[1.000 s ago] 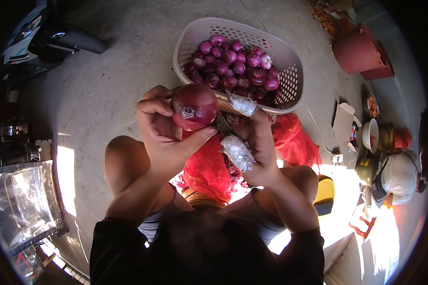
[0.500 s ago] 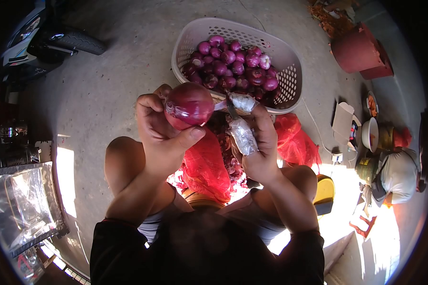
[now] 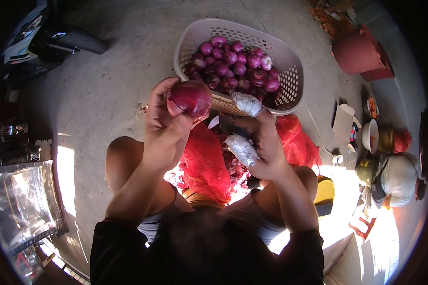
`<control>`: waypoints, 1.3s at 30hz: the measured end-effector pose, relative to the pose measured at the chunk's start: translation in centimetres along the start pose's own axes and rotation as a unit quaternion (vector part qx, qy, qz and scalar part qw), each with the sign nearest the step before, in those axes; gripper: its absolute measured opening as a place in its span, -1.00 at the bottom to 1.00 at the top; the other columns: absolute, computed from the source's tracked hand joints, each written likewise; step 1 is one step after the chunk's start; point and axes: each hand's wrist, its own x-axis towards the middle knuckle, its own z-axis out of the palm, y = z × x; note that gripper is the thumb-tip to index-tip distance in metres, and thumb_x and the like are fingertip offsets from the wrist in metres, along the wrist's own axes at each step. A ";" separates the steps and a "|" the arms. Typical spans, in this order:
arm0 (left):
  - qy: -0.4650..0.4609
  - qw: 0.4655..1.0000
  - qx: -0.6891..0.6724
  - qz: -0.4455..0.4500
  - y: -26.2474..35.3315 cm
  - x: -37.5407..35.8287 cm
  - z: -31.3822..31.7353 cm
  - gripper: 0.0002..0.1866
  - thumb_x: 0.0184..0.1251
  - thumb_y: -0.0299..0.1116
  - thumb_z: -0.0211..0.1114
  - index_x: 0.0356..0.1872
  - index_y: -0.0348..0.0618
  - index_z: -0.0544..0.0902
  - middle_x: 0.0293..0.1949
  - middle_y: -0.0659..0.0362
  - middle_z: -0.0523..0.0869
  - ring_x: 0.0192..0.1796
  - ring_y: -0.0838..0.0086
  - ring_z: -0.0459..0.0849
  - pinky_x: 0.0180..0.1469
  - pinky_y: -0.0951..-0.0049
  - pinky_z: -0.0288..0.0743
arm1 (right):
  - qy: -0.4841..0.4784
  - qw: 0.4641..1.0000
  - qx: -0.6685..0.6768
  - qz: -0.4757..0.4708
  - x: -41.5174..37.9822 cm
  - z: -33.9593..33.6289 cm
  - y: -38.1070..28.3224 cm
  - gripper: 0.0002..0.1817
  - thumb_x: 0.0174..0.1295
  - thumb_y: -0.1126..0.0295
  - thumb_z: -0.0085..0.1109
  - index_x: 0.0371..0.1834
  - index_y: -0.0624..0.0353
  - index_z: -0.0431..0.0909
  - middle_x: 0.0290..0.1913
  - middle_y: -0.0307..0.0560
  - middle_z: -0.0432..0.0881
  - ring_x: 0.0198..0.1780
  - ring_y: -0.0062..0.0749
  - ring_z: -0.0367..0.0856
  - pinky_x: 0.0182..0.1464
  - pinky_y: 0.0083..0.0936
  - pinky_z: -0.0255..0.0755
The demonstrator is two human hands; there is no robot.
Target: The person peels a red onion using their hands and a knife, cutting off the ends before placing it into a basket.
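Head cam: left hand is wrapped tight round a big red onion, held up just off the near rim of the basket, at about 7 o'clock from it. Right hand is closed on a small knife, blade pointing toward 10 o'clock, tip near the onion but not touching afaict. Two fingers on that hand are wrapped in clear plastic.

Looks like mid-peel imo: the onion skin reads glossy and mostly clean from here, can't tell if any dry skin or root is left on the hidden side. Next move prob wants the blade brought back onto the onion end with the left thumb kept clear of the edge, or the onion dropped in w/ the rest.

Around: basket holds a heap of peeled onions, sitting on the concrete floor. Red mesh bag lies between the knees, under both hands, w/ peelings on it. At 3 o'clock there's a white bowl and some clutter, red pots at 1 o'clock. Nothing really blocks the path to the basket.
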 end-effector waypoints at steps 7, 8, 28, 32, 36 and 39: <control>-0.012 1.000 -0.003 -0.005 -0.2 0.3 0.2 -0.36 0.19 -0.26 0.26 0.23 -0.19 0.17 0.10 0.07 0.40 0.13 0.31 0.43 0.17 0.26 0.34 | -0.003 0.995 -0.078 -0.058 0.3 -0.8 0.4 -0.44 -0.03 0.55 0.25 0.04 0.27 0.19 -0.24 0.08 0.62 -0.18 -0.09 0.64 -0.21 -0.37 0.48; -0.022 1.000 0.001 0.011 -0.6 0.2 -0.1 -0.39 0.20 -0.31 0.25 0.22 -0.21 0.19 0.09 0.08 0.41 0.13 0.33 0.44 0.16 0.28 0.35 | -0.029 0.994 -0.090 -0.052 0.3 -1.3 0.4 -0.48 0.02 0.60 0.14 0.06 0.29 0.17 -0.19 0.09 0.57 -0.18 -0.18 0.61 -0.18 -0.42 0.46; -0.068 0.988 0.140 -0.005 -0.7 0.3 0.5 -0.40 0.32 -0.11 0.10 0.23 -0.30 0.19 -0.09 0.15 0.48 -0.05 0.54 0.44 0.07 0.53 0.27 | -0.033 0.988 -0.141 0.061 0.4 -1.9 -0.5 -0.54 -0.13 0.59 0.20 -0.07 0.21 0.37 -0.15 0.08 0.55 -0.14 0.06 0.54 -0.13 -0.23 0.41; -0.086 0.986 0.143 -0.009 -1.0 0.1 0.1 -0.42 0.31 -0.09 0.11 0.18 -0.31 0.25 -0.27 0.25 0.47 -0.23 0.64 0.41 -0.10 0.62 0.29 | -0.007 0.994 -0.099 0.046 0.6 -1.6 -0.3 -0.57 -0.16 0.58 0.22 -0.12 0.20 0.42 -0.16 0.05 0.56 -0.16 0.05 0.55 -0.15 -0.23 0.43; -0.091 0.984 0.153 -0.010 -1.1 0.2 -0.2 -0.45 0.31 -0.09 0.11 0.14 -0.31 0.27 -0.31 0.27 0.45 -0.27 0.66 0.40 -0.14 0.63 0.30 | -0.013 0.983 -0.184 0.009 1.0 -1.6 -0.7 -0.53 -0.07 0.59 0.25 -0.02 0.21 0.37 -0.16 0.01 0.57 -0.20 -0.21 0.59 -0.19 -0.42 0.46; -0.092 0.986 0.139 -0.011 -1.1 0.3 0.1 -0.45 0.31 -0.09 0.11 0.13 -0.32 0.28 -0.32 0.28 0.44 -0.28 0.66 0.40 -0.15 0.61 0.32 | -0.033 0.976 -0.216 -0.015 1.0 -1.8 -0.6 -0.49 -0.05 0.53 0.32 0.01 0.21 0.36 -0.13 0.01 0.57 -0.17 -0.31 0.61 -0.17 -0.50 0.46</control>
